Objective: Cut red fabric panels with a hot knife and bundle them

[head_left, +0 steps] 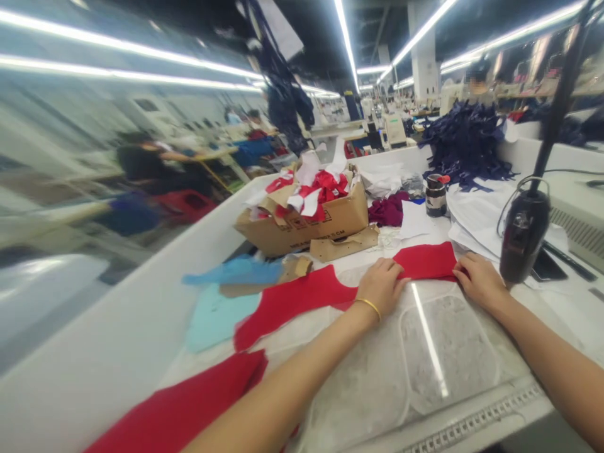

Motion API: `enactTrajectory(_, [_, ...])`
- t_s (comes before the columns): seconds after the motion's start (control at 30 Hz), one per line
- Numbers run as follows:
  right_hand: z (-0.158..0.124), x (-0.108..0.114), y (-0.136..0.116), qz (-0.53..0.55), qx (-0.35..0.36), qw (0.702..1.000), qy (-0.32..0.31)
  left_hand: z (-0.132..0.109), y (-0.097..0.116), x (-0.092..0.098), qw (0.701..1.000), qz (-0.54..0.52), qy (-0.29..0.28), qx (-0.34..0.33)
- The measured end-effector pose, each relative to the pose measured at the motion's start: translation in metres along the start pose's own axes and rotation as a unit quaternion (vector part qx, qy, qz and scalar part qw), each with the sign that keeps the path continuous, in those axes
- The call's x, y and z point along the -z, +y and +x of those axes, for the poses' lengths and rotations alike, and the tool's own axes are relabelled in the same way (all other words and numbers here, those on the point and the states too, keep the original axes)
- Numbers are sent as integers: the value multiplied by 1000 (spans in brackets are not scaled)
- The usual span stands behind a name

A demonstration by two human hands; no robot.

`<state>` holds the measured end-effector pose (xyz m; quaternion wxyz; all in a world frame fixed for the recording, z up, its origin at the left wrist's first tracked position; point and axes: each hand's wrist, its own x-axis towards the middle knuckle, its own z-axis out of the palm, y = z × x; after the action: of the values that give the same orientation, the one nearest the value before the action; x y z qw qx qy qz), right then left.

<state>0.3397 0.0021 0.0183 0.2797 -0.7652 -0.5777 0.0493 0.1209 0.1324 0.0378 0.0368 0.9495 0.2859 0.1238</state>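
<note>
Red strip (425,262) spread between left hand (383,286) and right hand (479,278)

From the head view, the red strip lies across the tabletop (325,343) in front of the person, one hand at each end, an arrangement that seems meant to hold the cloth straight and smooth. The right grip is narrow, thumb and fingertips closed on the strip's right end. The left fingers bunch at the other end; whether that grip pinches or only presses, I cannot tell.

A longer red piece (297,299) reaches toward the left wrist; the hand hides whether it joins the strip. Another red piece (189,402) lies nearer the person, beside the left forearm, probably within easy reach. The clear panel (448,346) just in front of the hands probably offers a smooth surface for cloth.

Beyond, a cardboard box (337,220) holds red and white scraps, likely gathered there so they do not spread over the work area. Light blue sheets (214,318) lie to its near left, clear of both hands. The jar (435,196), the black stand (523,236) and the phone (550,267) sit beyond or right of the strip, perhaps to leave the middle free for cloth
</note>
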Motion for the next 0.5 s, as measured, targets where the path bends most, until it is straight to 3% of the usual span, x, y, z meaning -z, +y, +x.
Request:
enactTrajectory(0.2, [0, 1, -1, -1, 0, 1000, 0, 18, 35, -15, 998, -38, 13, -56])
enactTrajectory(0.5, [0, -5, -1, 19, 4, 1000, 18, 29, 28, -24, 996, -64, 29, -54])
